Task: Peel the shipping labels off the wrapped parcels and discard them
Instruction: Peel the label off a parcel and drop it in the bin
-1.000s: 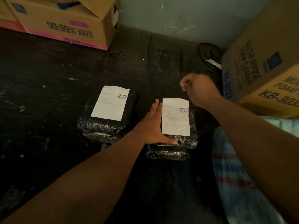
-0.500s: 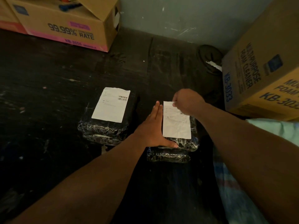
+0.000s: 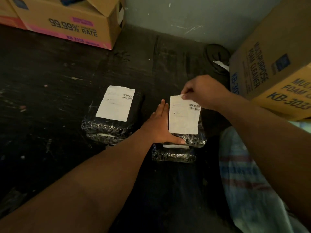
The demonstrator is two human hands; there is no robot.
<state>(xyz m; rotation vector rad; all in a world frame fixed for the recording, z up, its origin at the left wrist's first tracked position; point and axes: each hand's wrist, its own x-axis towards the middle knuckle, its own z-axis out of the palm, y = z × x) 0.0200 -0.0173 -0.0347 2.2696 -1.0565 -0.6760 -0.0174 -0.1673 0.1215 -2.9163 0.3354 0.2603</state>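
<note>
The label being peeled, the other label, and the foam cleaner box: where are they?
Label being peeled (image 3: pixel 183 118): head view, middle of the white sheet.
Other label (image 3: pixel 115 104): head view, centre of the sheet on the left parcel.
Foam cleaner box (image 3: pixel 269 64): head view, its printed side face.

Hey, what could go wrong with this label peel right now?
The right hand pinches only the top corner of the label, so the paper might tear. The left hand steadies just the side of the parcel, which sits on another parcel, so the top one may slide.
</note>
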